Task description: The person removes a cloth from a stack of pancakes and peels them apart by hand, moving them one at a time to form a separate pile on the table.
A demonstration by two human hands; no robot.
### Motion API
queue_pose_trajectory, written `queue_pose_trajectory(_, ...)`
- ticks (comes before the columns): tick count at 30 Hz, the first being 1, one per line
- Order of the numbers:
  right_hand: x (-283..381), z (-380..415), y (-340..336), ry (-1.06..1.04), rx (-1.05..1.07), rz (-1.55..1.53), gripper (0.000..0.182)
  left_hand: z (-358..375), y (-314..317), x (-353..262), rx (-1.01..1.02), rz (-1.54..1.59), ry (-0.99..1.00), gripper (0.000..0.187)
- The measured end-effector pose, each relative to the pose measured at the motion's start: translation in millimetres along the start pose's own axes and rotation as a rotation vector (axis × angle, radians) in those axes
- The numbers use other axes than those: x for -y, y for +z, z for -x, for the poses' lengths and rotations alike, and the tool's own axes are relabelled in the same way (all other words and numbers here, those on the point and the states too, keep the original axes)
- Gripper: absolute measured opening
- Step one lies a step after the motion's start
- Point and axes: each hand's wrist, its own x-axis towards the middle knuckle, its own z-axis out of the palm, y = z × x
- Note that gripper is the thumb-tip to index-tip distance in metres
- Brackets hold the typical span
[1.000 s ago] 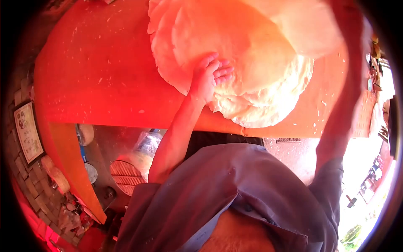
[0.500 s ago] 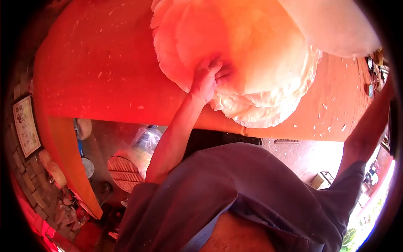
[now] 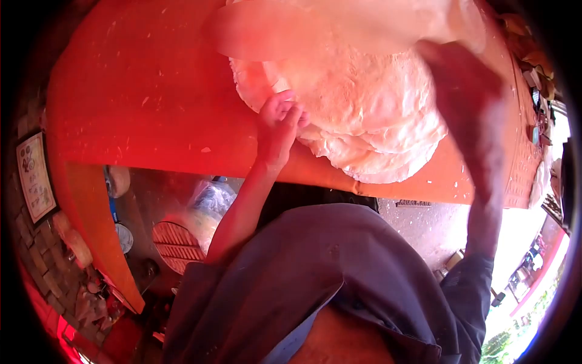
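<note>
Several layers lie in the pile (image 3: 376, 115), on the table (image 3: 139, 109), just beyond the left hand (image 3: 277, 130); one pale sheet (image 3: 267, 33) is blurred over its far part, not yet lying flat by the look of it. How many layers remain to be handled, I cannot tell. The left hand's fingers curl at the pile's near-left edge, perhaps pinching it (the contact is unclear). The right hand (image 3: 464, 85) is by the sheet, too smeared to show whether it grips. The pile looks pale, thin-layered and floppy, ragged and wrinkled nearest the person.
</note>
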Motion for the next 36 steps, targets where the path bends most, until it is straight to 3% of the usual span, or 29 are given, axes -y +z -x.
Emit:
queue_pose_trajectory(1, 0, 27, 38, 0.088, 0.066, -0.104, 0.013, 5, -9, 3, -0.127, -0.159, 0.097, 0.031)
queue_pose_trajectory(2, 6, 49, 62, 0.179, 0.223, -0.150, 0.014, 6, -16, 2, -0.155, -0.128, 0.061, 0.029)
queue_pose_trajectory(3, 9, 71, 89, 0.217, 0.248, -0.205, 0.011, 5, -18, 1, -0.160, -0.127, 0.062, 0.029)
queue_pose_trajectory(5, 19, 92, 103, 0.286, 0.303, -0.242, 0.014, 6, -22, 2, -0.081, 0.199, -0.150, 0.028)
queue_pose_trajectory(7, 20, 96, 101, 0.257, 0.338, -0.201, 0.018, 0, -25, 3, -0.089, 0.225, -0.162, 0.025)
queue_pose_trajectory(11, 28, 92, 99, 0.289, 0.209, -0.098, 0.026, 6, -29, 5, -0.002, 0.416, -0.200, 0.019)
queue_pose_trajectory(13, 44, 111, 118, 0.301, 0.312, -0.174, 0.027, 4, -22, 4, 0.041, 0.449, -0.189, 0.017)
queue_pose_trajectory(15, 48, 112, 119, 0.266, 0.303, -0.101, 0.030, 9, -14, 7, 0.117, 0.487, -0.267, 0.017)
queue_pose_trajectory(20, 56, 108, 123, 0.287, 0.262, -0.153, 0.036, 4, -2, 1, 0.215, 0.718, -0.248, 0.012)
queue_pose_trajectory(23, 75, 106, 119, 0.287, 0.298, -0.233, 0.044, 4, -5, 1, 0.256, 0.740, -0.246, 0.014)
queue_pose_trajectory(25, 80, 108, 114, 0.312, 0.270, -0.194, 0.048, 1, -4, 2, 0.413, 0.749, -0.207, 0.031)
queue_pose_trajectory(29, 64, 108, 145, 0.363, 0.177, -0.125, 0.029, -3, 4, -3, 0.446, 0.875, -0.168, 0.030)
queue_pose_trajectory(31, 45, 100, 138, 0.309, 0.134, -0.114, 0.027, -6, 3, 0, 0.429, 0.869, -0.186, 0.030)
queue_pose_trajectory(32, 35, 78, 112, 0.292, 0.177, -0.052, 0.025, -10, 3, 6, 0.378, 0.739, -0.199, 0.030)
queue_pose_trajectory(35, 25, 23, 45, 0.400, -0.006, 0.044, 0.021, -5, 14, 0, 0.307, 0.524, -0.192, 0.030)
queue_pose_trajectory(36, 33, 23, 40, 0.351, -0.002, 0.061, 0.022, -4, 16, -2, 0.321, 0.428, -0.199, 0.030)
